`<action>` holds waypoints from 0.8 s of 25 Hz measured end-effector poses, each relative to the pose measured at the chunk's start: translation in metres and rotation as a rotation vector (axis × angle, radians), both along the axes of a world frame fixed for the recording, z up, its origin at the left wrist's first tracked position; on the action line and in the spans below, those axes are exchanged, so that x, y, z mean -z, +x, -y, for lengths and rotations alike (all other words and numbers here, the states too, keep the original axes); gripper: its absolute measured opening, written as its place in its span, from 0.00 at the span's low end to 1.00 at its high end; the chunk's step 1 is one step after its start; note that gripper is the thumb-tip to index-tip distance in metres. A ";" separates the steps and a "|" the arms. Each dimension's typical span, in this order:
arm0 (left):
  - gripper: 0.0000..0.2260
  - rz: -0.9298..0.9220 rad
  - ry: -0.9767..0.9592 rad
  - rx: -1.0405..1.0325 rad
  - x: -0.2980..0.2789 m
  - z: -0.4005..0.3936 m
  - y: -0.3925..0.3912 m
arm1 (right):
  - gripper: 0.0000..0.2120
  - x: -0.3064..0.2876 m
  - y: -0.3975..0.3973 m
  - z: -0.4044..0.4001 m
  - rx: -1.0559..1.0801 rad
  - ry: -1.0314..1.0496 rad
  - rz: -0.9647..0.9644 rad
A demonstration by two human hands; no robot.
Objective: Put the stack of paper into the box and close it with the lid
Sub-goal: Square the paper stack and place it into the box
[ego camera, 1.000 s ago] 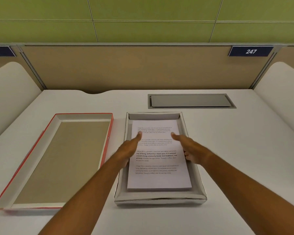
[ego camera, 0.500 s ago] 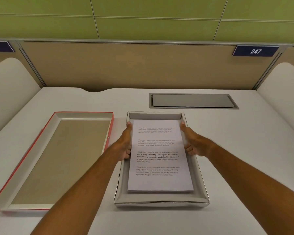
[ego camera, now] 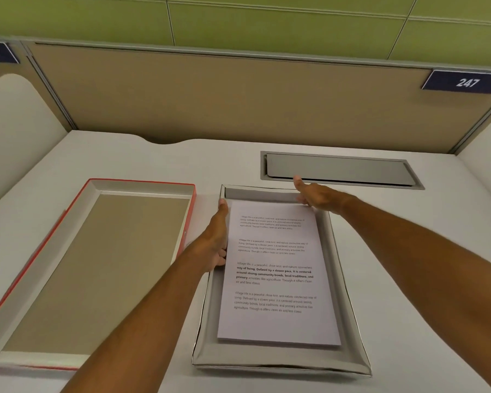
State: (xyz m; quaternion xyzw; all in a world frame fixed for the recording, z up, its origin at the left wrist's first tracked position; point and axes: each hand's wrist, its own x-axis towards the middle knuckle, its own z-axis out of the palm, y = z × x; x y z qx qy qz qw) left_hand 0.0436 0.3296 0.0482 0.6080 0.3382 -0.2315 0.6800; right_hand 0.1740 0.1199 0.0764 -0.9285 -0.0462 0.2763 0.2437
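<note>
A stack of printed white paper [ego camera: 275,282] lies flat inside a shallow silver-grey box [ego camera: 281,361] in the middle of the desk. My left hand [ego camera: 217,239] rests flat against the paper's left edge, inside the box's left wall, fingers straight. My right hand [ego camera: 313,195] is at the paper's far right corner by the box's back wall, fingers spread and holding nothing. The red-edged lid [ego camera: 97,251] lies upside down to the left of the box, its brown inside facing up.
A grey cable hatch [ego camera: 338,170] is set into the desk behind the box. A beige partition [ego camera: 238,103] with a "247" label [ego camera: 465,82] runs along the back. Curved white side panels stand at both sides.
My right hand has moved from the paper's right edge up to its far right corner. My left hand stays along the left edge. The paper has shifted slightly in the box.
</note>
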 end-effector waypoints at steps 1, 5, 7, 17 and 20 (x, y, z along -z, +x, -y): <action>0.44 -0.005 -0.006 -0.001 0.001 -0.001 0.002 | 0.43 0.003 0.005 -0.001 -0.001 0.004 -0.016; 0.45 -0.014 -0.028 -0.009 0.001 -0.002 0.005 | 0.48 0.006 0.015 -0.003 -0.031 -0.007 -0.088; 0.45 -0.012 -0.026 -0.012 0.002 -0.002 0.005 | 0.48 0.006 0.015 -0.003 -0.023 0.021 -0.085; 0.35 0.154 0.196 0.123 -0.013 0.008 -0.009 | 0.35 0.008 -0.019 0.020 0.100 0.316 0.094; 0.36 0.244 0.644 0.262 -0.014 0.016 -0.016 | 0.37 0.013 -0.056 0.017 0.010 0.137 0.269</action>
